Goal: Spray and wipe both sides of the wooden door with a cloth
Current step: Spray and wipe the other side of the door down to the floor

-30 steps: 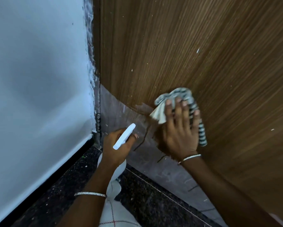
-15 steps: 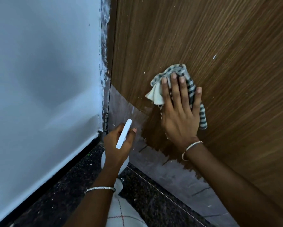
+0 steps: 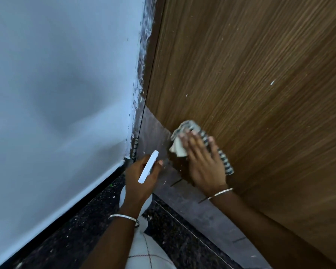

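The wooden door (image 3: 250, 78) fills the right side, with a grey metal kick plate (image 3: 184, 193) along its bottom. My right hand (image 3: 204, 164) presses a striped black-and-white cloth (image 3: 184, 133) flat against the door's lower part, fingers straight, at the plate's upper edge. A dark wet patch shows under the palm. My left hand (image 3: 142, 177) grips a white spray bottle (image 3: 148, 166) low by the door's hinge edge; only the bottle's white top and a bit of its body show.
A white wall (image 3: 56, 94) stands on the left, meeting the door at a paint-smeared frame (image 3: 142, 78). Dark speckled floor (image 3: 81, 235) lies below. My checked white garment (image 3: 147, 253) shows at the bottom centre.
My right hand slid the cloth up the door, then back down to the kick plate's edge. The left hand with the bottle stayed nearly in place.
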Demonstrator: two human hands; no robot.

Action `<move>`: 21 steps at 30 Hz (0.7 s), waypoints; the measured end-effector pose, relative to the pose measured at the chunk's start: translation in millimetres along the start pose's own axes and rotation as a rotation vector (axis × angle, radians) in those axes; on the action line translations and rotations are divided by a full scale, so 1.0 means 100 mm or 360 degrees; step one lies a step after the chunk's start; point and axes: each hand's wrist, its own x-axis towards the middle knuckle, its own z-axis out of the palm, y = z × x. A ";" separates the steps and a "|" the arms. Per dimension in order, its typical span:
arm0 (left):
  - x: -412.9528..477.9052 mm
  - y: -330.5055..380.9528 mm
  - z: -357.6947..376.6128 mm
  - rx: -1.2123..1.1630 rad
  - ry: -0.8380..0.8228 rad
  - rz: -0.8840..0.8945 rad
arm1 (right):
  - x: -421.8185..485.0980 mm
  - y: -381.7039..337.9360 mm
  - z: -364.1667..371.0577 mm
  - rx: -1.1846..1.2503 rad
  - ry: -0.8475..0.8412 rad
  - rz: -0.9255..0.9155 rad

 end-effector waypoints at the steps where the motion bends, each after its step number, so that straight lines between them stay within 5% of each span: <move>1: 0.01 -0.02 0.00 0.0024 0.0011 0.0022 | 0.08 0.10 -0.10 0.0090 0.0065 0.0169; 6: 0.07 -0.10 0.01 0.0159 0.0052 0.0089 | 0.29 0.17 -0.19 0.0082 0.0261 0.0412; 15: 0.07 -0.11 0.00 0.0167 0.0119 0.0160 | 0.48 -0.75 0.38 -0.0181 -0.0072 -0.0449; 21: 0.09 -0.10 -0.08 0.0168 0.0205 0.0054 | 0.51 -0.28 0.02 0.0031 0.0002 -0.0114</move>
